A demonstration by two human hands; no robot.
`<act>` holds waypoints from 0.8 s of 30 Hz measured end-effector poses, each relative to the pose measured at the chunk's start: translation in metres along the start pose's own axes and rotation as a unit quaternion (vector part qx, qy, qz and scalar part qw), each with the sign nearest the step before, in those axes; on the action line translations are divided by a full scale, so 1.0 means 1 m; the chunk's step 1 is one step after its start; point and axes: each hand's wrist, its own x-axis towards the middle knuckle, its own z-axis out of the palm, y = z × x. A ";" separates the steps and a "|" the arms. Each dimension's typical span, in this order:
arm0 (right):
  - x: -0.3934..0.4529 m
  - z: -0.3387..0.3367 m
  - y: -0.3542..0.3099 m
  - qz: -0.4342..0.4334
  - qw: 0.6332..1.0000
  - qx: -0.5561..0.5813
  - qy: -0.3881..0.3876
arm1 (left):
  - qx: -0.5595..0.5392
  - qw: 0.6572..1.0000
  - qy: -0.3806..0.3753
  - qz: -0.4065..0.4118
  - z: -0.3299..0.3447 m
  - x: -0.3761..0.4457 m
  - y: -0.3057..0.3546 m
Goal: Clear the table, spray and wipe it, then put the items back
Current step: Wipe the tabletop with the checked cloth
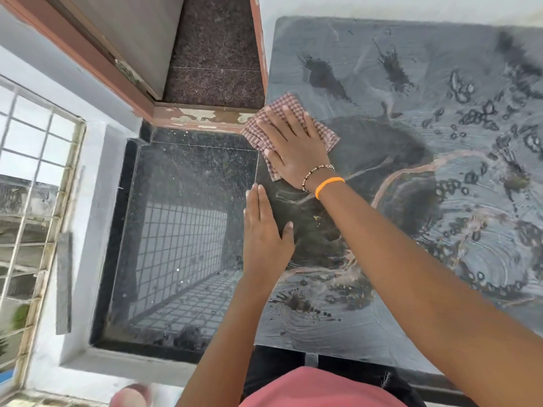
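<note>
The dark stone table top (411, 83) fills the right of the view, wet with streaks and droplets. A folded red-and-white checked cloth (282, 107) lies at the table's left edge. My right hand (293, 148) presses flat on the cloth with straight, spread fingers; beaded and orange bands circle its wrist. My left hand (264, 230) rests flat on the table's left edge just below, fingers straight and together, holding nothing.
Left of the table is a glossy black floor (182, 230) reflecting a window grille. A barred window (35, 177) stands at far left. A doorway with a reddish frame (194, 116) and a brown speckled step (214, 54) lies beyond the table's corner.
</note>
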 end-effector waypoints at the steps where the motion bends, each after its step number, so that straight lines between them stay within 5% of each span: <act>1: 0.007 -0.003 0.014 0.015 1.000 0.004 0.006 | 0.027 1.000 -0.006 0.013 0.001 0.005 0.004; 8: -0.014 -0.016 0.127 0.227 0.971 0.032 0.066 | 0.166 0.983 -0.063 0.051 0.014 0.033 0.027; 13: -0.069 -0.004 0.095 0.336 0.937 0.056 0.070 | 0.168 0.983 -0.060 0.046 0.016 0.033 0.026; 20: -0.007 -0.001 0.029 0.059 0.998 -0.008 0.014 | 0.164 0.984 -0.055 0.037 0.017 0.037 0.027; 24: 0.055 -0.012 0.032 0.022 1.000 -0.008 0.019 | 0.139 0.989 -0.040 0.023 0.017 0.039 0.038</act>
